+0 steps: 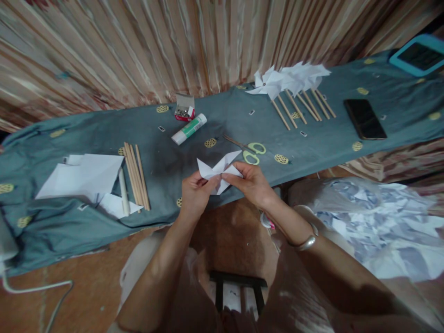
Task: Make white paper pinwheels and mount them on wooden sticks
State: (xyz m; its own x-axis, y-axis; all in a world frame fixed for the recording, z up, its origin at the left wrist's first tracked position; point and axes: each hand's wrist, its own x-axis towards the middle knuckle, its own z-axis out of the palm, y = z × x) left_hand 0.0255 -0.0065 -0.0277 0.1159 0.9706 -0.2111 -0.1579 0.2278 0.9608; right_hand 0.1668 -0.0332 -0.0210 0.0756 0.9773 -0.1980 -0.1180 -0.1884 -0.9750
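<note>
Between my two hands, above the table's near edge, is a white paper pinwheel [219, 165] with its pointed blades folded. My left hand [196, 192] pinches its left side, the thumb pressed near the centre. From the right, my right hand [253, 182] grips it, its thumb also close to the middle. Just beyond the right hand lie scissors [255, 152] with light green handles. A glue stick [189, 129] rests farther back, beside a small open red-and-white box [185, 108] of little metal pieces.
White paper sheets [86, 171], a white pen-like stick [124, 192] and several wooden sticks [135, 178] lie at left. Finished pinwheels on sticks [291, 81] lie at back right, near a black phone [365, 119] and a blue-framed device [419, 55]. A bag of paper scraps [378, 222] stands at right.
</note>
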